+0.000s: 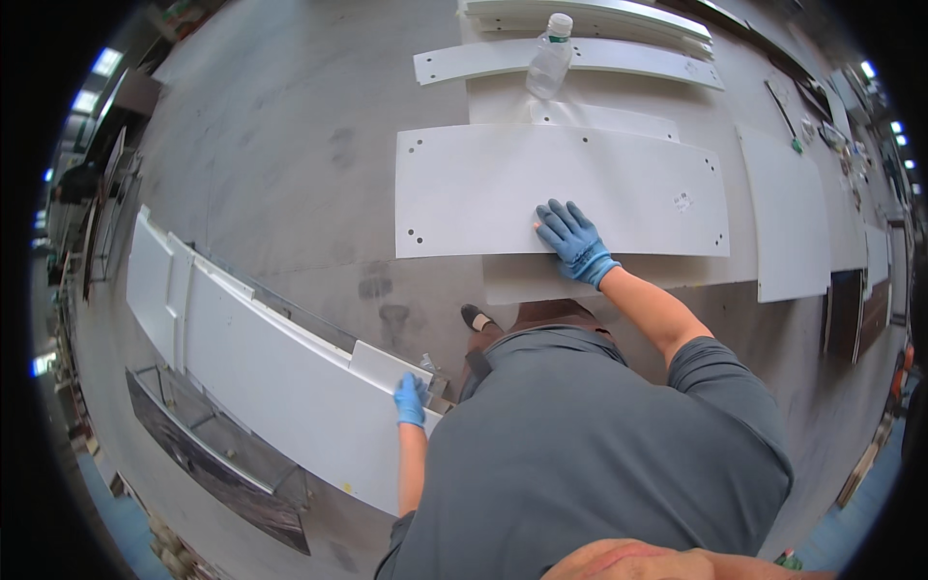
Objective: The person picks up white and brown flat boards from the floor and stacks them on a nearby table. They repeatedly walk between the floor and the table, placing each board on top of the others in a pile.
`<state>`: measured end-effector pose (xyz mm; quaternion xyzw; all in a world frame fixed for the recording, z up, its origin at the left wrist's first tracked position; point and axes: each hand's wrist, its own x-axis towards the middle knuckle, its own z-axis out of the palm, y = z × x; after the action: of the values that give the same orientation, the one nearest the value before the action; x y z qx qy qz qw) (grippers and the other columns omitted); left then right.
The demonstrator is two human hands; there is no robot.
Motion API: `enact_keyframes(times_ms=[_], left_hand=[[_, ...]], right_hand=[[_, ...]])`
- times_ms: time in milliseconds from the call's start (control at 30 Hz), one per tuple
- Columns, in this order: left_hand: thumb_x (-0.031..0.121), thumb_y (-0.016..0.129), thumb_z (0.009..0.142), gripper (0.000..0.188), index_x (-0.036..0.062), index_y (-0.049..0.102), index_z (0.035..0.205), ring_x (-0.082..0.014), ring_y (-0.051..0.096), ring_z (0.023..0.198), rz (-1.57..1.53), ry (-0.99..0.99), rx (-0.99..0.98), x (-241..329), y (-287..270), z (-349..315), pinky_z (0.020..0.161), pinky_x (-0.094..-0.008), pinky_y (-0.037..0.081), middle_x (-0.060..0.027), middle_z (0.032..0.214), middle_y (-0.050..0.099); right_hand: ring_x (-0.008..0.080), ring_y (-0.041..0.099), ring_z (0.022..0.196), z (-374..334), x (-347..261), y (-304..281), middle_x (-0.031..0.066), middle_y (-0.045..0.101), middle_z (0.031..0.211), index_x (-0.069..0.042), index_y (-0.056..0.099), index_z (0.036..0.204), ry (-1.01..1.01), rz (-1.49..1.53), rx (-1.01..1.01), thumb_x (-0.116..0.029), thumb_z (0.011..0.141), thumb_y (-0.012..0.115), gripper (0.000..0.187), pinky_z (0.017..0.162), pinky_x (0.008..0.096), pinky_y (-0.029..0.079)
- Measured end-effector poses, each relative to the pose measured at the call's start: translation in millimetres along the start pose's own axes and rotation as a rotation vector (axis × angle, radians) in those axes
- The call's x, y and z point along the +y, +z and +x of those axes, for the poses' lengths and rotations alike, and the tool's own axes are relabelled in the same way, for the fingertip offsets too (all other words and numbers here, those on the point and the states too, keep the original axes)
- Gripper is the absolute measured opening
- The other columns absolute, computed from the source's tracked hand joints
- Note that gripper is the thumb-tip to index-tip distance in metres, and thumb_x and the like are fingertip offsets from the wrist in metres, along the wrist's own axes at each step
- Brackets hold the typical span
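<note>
My right hand (572,237), in a blue work glove with a fingertip showing bare, lies flat with fingers stretched on a white panel (464,193). That panel has dark round holes near its corners and a small printed label at its right. My left hand (410,398), gloved in blue too, reaches out to the left side. Its fingers curl at the end of a narrow white board (382,365), which lies on a long stack of white panels (261,372). What is under those fingers is partly hidden.
Beyond the panel, a clear plastic bottle (550,68) stands by a narrow white strip (464,62) with holes. Another white panel (785,213) lies at the right, near a green-tipped tool (788,121). A dark board (217,464) leans by a metal frame at the left.
</note>
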<state>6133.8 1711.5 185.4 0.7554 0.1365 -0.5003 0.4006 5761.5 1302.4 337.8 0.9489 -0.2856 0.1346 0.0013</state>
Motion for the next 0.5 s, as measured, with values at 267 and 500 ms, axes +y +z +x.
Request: enact_keyframes(times_ms=[267, 500], left_hand=[[0.042, 0.068, 0.098, 0.049, 0.0068, 0.060, 0.131, -0.0179, 0.068, 0.095, 0.150, 0.386, -0.160, 198, 55, 45, 0.082, -0.0339, 0.056, -0.0060, 0.110, 0.068], [0.039, 0.063, 0.098, 0.040, 0.0023, 0.068, 0.112, -0.0130, 0.061, 0.078, 0.485, 0.517, -0.253, 225, 109, 34, 0.070, -0.0309, 0.052, -0.0051, 0.090, 0.067]], right_hand=[[0.0358, 0.037, 0.150, 1, -2, 11, 0.0180, 0.042, 0.159, -0.004, 0.048, 0.148, 0.021, 0.053, 0.005, -0.004, 0.070, 0.057, 0.079, 0.124, 0.0527, 0.026], [0.0378, 0.040, 0.147, 24, 11, 15, 0.0180, 0.046, 0.156, -0.004, 0.048, 0.144, 0.016, 0.012, -0.045, -0.003, 0.074, 0.053, 0.071, 0.123, 0.0542, 0.027]])
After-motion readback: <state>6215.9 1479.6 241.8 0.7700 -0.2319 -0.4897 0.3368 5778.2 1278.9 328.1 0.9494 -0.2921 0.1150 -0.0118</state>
